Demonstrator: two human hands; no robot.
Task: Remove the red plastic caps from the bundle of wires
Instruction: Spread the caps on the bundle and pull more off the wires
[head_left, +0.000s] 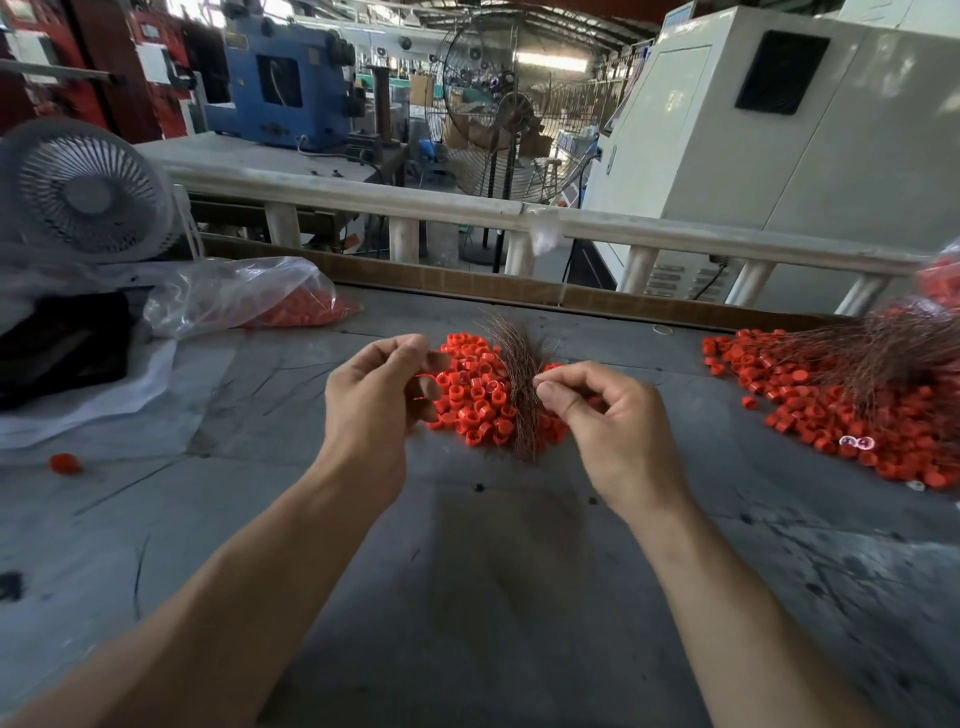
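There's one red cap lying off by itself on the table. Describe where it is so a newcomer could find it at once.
Start at the white desk fan on the left, then drop past the clear plastic bag to the grey table. The stray cap lies near the left edge, alone, well apart from the heaps by the hands.

Single head-worn wide-angle view, looking forward and down across a grey table (467, 597); forearms enter from 6 o'clock, close to the lens; workshop machinery lies distant toward 12 o'clock.
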